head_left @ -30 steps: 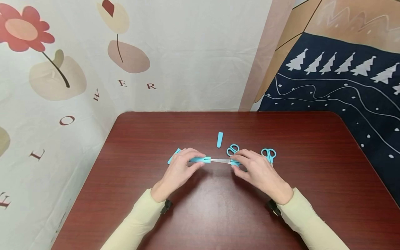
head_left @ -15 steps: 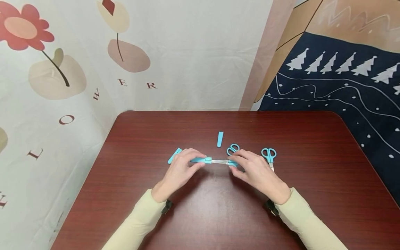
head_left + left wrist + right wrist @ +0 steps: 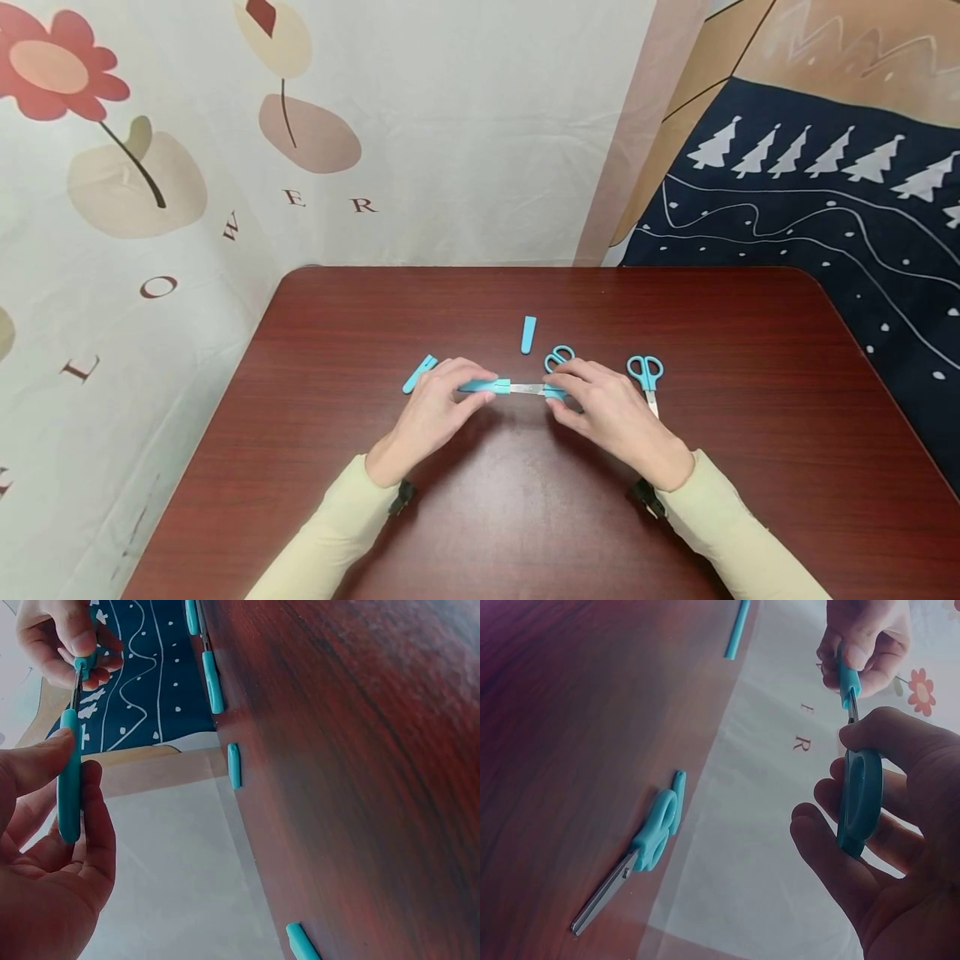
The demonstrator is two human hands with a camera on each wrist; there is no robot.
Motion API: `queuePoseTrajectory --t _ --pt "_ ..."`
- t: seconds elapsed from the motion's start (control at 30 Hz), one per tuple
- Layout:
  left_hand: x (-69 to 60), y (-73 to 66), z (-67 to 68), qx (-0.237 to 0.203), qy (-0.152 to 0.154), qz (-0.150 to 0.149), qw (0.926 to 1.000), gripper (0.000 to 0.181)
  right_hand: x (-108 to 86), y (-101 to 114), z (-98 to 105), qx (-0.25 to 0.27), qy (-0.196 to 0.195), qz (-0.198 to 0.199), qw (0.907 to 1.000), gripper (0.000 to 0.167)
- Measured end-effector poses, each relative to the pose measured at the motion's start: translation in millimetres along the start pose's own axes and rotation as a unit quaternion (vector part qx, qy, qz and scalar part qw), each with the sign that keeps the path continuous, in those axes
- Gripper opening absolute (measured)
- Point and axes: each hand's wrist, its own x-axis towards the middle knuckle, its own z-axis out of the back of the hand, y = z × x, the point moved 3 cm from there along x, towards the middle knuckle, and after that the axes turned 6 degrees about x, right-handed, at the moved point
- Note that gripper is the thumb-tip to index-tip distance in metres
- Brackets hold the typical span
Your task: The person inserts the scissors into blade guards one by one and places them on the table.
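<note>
My left hand (image 3: 438, 400) pinches a light-blue scissor cover (image 3: 486, 386) between thumb and fingers. My right hand (image 3: 615, 412) grips the blue handles of a pair of scissors (image 3: 527, 389), blades pointing left. The blade tips are inside the cover's mouth, with a length of bare metal between cover and handles. In the left wrist view the cover (image 3: 69, 787) lies against the thumb and fingers. The handle loops (image 3: 861, 799) show between my right thumb and fingers in the right wrist view. Both hands are held above the table.
On the brown table (image 3: 495, 533) lie a second cover (image 3: 420, 374) by my left hand and a third (image 3: 528, 335) farther back. Behind my right hand are scissors (image 3: 559, 359), partly hidden. Another pair (image 3: 647, 372) lies to the right. A printed curtain (image 3: 465, 125) hangs behind.
My right hand has moved left with the scissors, and less of the blades shows outside the cover. The left hand has stayed nearly in place.
</note>
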Motion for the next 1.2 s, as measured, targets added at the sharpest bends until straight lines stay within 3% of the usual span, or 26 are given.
queuePoseTrajectory --t 0.33,1.2 --pt "1.3 -2.6 -2.0 0.010 -0.002 -0.016 0.9998 0.022 2.3 2.6 -1.0 0.004 0.004 0.001 1.0000 0.025" --pt "-2.5 -4.0 -7.1 0.010 -0.002 -0.021 0.9997 0.021 5.4 8.6 -5.0 0.020 0.018 0.008 0.9996 0.025"
